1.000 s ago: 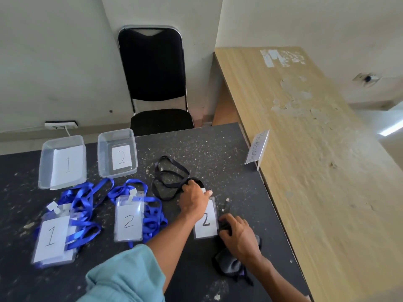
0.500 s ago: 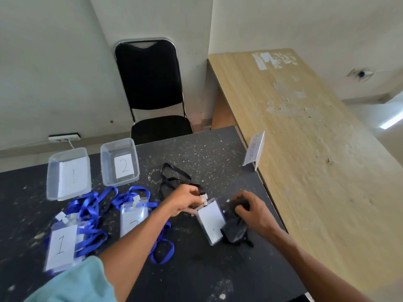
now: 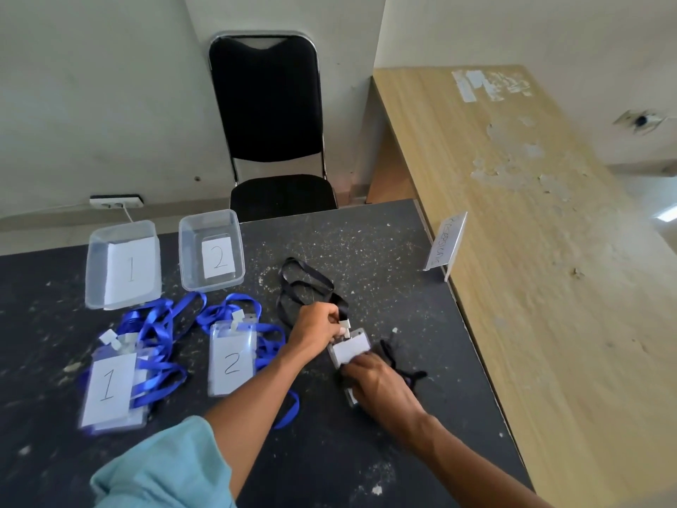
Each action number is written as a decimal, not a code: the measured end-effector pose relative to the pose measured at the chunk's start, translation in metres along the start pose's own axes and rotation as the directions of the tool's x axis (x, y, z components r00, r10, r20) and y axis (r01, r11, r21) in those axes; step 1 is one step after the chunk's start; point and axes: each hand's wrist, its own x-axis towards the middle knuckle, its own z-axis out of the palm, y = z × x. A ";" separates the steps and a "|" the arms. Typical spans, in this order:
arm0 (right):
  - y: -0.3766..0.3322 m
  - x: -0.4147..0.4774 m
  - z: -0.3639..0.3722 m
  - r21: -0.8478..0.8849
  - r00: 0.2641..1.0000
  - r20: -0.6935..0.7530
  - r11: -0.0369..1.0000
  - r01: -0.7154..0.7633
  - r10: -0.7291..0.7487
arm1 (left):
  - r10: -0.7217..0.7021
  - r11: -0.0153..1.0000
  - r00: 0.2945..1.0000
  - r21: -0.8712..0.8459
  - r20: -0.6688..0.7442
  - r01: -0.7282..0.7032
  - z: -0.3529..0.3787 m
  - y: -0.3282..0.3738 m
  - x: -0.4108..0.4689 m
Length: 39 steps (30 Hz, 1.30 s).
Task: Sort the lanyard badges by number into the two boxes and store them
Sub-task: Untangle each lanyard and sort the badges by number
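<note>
Two clear plastic boxes stand at the back left of the dark table: box 1 [image 3: 122, 265] and box 2 [image 3: 211, 251], each with a numbered paper inside. In front of them lie a badge marked 1 [image 3: 110, 388] and a badge marked 2 [image 3: 231, 361], both on blue lanyards. My left hand [image 3: 315, 330] pinches the top clip of a badge on a black lanyard [image 3: 351, 350]. My right hand [image 3: 377, 383] covers that badge's lower part, so its number is hidden. The black strap [image 3: 298, 284] loops behind my left hand.
A second black lanyard bundle [image 3: 403, 364] lies just right of my right hand. A small acrylic sign [image 3: 445, 245] stands at the table's right edge against a wooden desk [image 3: 549, 232]. A black chair [image 3: 271, 133] stands behind the table.
My right hand moved left from the black bundle onto the lower part of the black-lanyard badge. My left hand keeps its pinch at the badge's clip.
</note>
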 end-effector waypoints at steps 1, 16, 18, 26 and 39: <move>0.000 -0.009 -0.004 0.019 0.997 0.054 0.999 0.049 -0.050 | 0.012 1.000 1.000 0.005 0.008 -0.012 0.000 0.000 0.000; 0.002 -0.036 -0.007 -0.011 0.994 0.051 0.995 0.095 -0.094 | 0.124 0.987 0.992 0.101 0.015 -0.124 0.003 -0.002 -0.006; 0.006 -0.038 -0.015 -0.003 0.989 0.126 0.997 0.083 -0.082 | 0.118 0.987 0.993 0.103 0.024 -0.120 0.003 -0.001 -0.006; -0.013 -0.026 -0.002 -0.010 0.997 -0.077 1.000 -0.012 0.011 | 0.117 0.989 0.993 0.095 0.007 -0.117 0.003 -0.002 -0.007; -0.005 -0.023 -0.007 0.041 0.973 -0.180 0.989 -0.143 0.148 | 0.141 0.985 0.990 0.098 0.002 -0.140 0.001 -0.001 -0.011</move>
